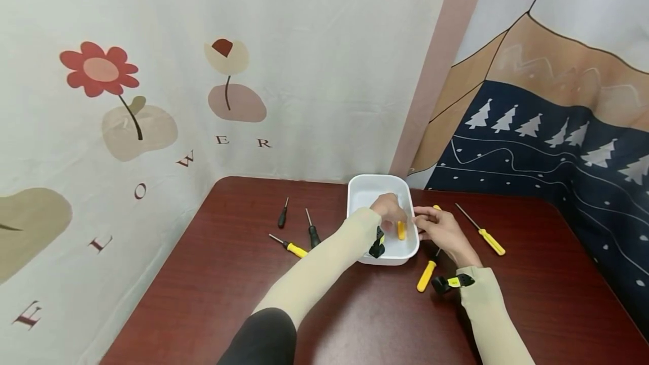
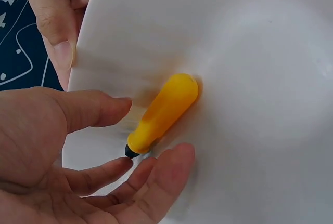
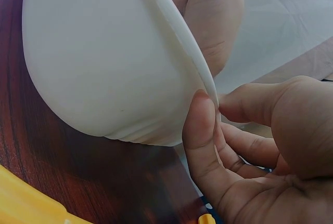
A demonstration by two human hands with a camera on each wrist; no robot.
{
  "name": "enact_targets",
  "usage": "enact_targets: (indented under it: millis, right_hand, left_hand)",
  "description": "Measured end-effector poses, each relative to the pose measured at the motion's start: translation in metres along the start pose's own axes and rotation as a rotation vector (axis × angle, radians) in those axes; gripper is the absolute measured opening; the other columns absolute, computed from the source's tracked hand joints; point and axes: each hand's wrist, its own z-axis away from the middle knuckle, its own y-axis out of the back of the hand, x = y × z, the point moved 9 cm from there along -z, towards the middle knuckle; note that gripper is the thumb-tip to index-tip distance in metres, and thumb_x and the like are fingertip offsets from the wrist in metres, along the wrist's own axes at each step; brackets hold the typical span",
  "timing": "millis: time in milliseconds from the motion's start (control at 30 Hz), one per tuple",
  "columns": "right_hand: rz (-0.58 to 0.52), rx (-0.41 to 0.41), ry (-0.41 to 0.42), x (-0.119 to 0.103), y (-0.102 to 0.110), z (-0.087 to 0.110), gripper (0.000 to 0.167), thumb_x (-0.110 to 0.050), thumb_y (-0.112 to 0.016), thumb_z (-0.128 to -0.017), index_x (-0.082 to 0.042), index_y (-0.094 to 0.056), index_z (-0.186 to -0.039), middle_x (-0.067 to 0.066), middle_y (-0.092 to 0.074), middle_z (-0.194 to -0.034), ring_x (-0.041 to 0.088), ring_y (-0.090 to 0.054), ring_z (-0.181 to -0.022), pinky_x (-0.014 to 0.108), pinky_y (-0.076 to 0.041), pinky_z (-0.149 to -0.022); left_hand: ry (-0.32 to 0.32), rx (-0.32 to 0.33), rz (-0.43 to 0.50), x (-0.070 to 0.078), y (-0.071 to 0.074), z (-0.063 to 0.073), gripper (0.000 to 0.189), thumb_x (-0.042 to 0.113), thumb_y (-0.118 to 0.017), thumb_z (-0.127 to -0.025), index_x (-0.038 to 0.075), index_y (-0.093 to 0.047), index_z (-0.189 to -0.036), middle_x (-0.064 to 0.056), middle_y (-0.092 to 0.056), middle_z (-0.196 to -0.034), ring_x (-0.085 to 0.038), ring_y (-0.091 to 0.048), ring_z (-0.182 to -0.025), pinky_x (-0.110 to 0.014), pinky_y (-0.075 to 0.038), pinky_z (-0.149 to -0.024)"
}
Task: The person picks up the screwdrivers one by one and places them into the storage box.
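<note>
A white plastic tray (image 1: 357, 196) stands at the back of the table. My left hand (image 1: 389, 208) reaches down inside it, beside a screwdriver with a yellow handle (image 2: 167, 108). In the left wrist view, the left hand (image 2: 99, 151) has its thumb and fingers spread around the dark neck of that screwdriver, with gaps showing between them and the handle. Its shaft is mostly hidden. At the tray's right rim, my right hand (image 1: 444, 233) pinches the edge between thumb and fingers, as the right wrist view shows with the hand (image 3: 260, 151) at the rim.
Left of the tray lie a small black screwdriver (image 1: 282, 216), a dark-handled one (image 1: 314, 235) and a yellow-handled one (image 1: 295, 249). On the right are yellow screwdrivers, one near (image 1: 427, 276) and one farther out (image 1: 491, 241). A yellow end (image 1: 437, 207) shows behind the right hand.
</note>
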Motion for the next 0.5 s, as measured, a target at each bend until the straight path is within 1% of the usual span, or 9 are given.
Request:
enact_targets:
  millis: [100, 200, 300, 400, 500]
  right_hand:
    - [0.001, 0.001, 0.009, 0.0, 0.0, 0.0, 0.046, -0.016, -0.061, -0.102, -0.001, -0.054, -0.145, 0.025, -0.064, -0.129, 0.015, -0.068, -0.085, 0.025, -0.063, -0.075]
    - [0.001, -0.001, 0.016, -0.001, 0.0, 0.001, 0.046, -0.016, -0.061, -0.102, -0.001, -0.054, -0.145, 0.025, -0.064, -0.128, 0.015, -0.068, -0.085, 0.025, -0.063, -0.075]
    - [0.001, -0.004, 0.016, -0.001, 0.0, 0.001, 0.046, -0.016, -0.06, -0.103, -0.001, -0.054, -0.145, 0.024, -0.064, -0.129, 0.015, -0.068, -0.085, 0.025, -0.063, -0.075]
    - [0.002, -0.01, 0.014, -0.001, 0.0, 0.002, 0.046, -0.016, -0.06, -0.103, -0.001, -0.053, -0.145, 0.024, -0.064, -0.129, 0.015, -0.068, -0.086, 0.025, -0.063, -0.075]
    - [0.005, -0.012, 0.01, -0.001, -0.001, 0.002, 0.046, -0.017, -0.06, -0.103, -0.001, -0.054, -0.145, 0.025, -0.064, -0.13, 0.015, -0.068, -0.087, 0.025, -0.063, -0.076]
  left_hand:
    - [-0.018, 0.0, -0.027, 0.003, 0.0, 0.004, 0.033, 0.016, -0.077, -0.088, 0.003, -0.06, -0.114, -0.007, -0.059, -0.088, -0.023, -0.064, -0.069, -0.035, -0.065, -0.067]
    - [-0.044, 0.017, -0.089, 0.008, 0.001, 0.01, 0.032, 0.019, -0.076, -0.09, 0.004, -0.061, -0.114, -0.007, -0.06, -0.093, -0.022, -0.064, -0.075, -0.035, -0.065, -0.066]
    - [-0.07, 0.043, -0.18, 0.012, 0.003, 0.015, 0.034, 0.023, -0.075, -0.09, 0.005, -0.062, -0.116, -0.007, -0.064, -0.1, -0.021, -0.063, -0.081, -0.034, -0.063, -0.065]
    - [-0.095, 0.07, -0.293, 0.015, 0.006, 0.017, 0.037, 0.027, -0.074, -0.09, 0.007, -0.063, -0.12, -0.005, -0.066, -0.108, -0.018, -0.061, -0.087, -0.03, -0.058, -0.07]
    - [-0.125, 0.086, -0.381, 0.018, 0.007, 0.018, 0.038, 0.03, -0.074, -0.089, 0.009, -0.064, -0.119, -0.004, -0.067, -0.109, -0.018, -0.06, -0.09, -0.028, -0.055, -0.076]
